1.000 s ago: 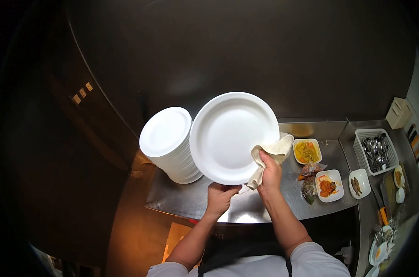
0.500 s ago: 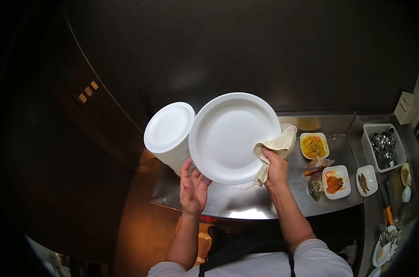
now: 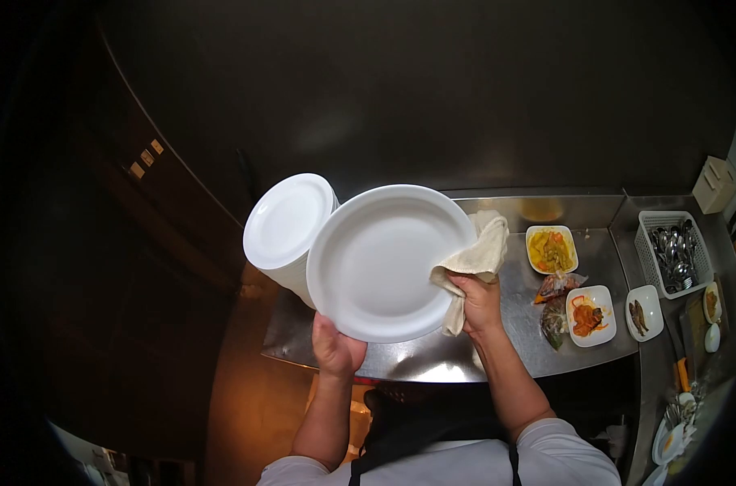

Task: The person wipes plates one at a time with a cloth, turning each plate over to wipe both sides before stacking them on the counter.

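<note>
A large white plate [image 3: 388, 263] is held up in front of me, its hollow side tilted towards me. My left hand [image 3: 338, 351] is closed at its lower left edge, thumb at the rim and the other fingers hidden behind. On the plate's right side, my right hand [image 3: 480, 306] grips the rim through a folded cream cloth [image 3: 483, 248]. Just left of the held plate stands a tall stack of white plates [image 3: 288, 219], partly covered by it.
Along the right of the steel counter [image 3: 518, 324] are a bowl of yellow food [image 3: 551, 249], a bowl of reddish food [image 3: 590, 316], a dish with small fish [image 3: 644, 313] and food bags [image 3: 556, 318]. Behind them sits a cutlery basket [image 3: 674, 253]. A knife's orange handle [image 3: 683, 374] shows nearby.
The plate has come down and a little left, towards me. My left hand, whose fingers were spread under the rim, has closed on its edge. The cloth and right hand moved with the plate.
</note>
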The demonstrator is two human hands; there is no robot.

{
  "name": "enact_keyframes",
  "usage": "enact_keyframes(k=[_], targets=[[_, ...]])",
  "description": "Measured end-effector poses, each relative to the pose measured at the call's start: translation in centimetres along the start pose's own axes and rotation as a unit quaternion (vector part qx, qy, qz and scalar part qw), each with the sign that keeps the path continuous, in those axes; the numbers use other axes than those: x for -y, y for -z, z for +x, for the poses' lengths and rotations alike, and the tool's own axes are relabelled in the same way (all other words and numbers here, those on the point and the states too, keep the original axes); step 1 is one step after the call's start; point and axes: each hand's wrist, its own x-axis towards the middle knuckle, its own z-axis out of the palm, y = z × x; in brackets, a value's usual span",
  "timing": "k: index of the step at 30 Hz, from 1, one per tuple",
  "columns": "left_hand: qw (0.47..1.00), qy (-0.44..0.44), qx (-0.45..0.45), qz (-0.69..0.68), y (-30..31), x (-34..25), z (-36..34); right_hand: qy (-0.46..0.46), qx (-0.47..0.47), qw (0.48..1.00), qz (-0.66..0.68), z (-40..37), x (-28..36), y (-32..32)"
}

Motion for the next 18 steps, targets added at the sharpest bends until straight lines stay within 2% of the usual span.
enact_keyframes(k=[3,9,15,18], targets=[[0.993,-0.002,-0.074,0.095,-0.7,0.6,0.2,-0.005,-0.010,1.000,0.004,-0.1,-0.6,-0.2],[0.985,-0.033,-0.157,0.058,-1.4,1.1,0.2,-0.012,-0.050,0.999,0.017,-0.3,-1.6,-0.6],[0.983,-0.009,-0.159,0.091,-0.5,0.7,-0.2,-0.023,-0.071,0.997,0.009,-0.3,-3.6,0.1],[0.977,-0.021,-0.194,0.091,-0.2,1.4,-0.6,-0.020,-0.103,0.994,0.034,-0.4,-4.7,-0.1]])
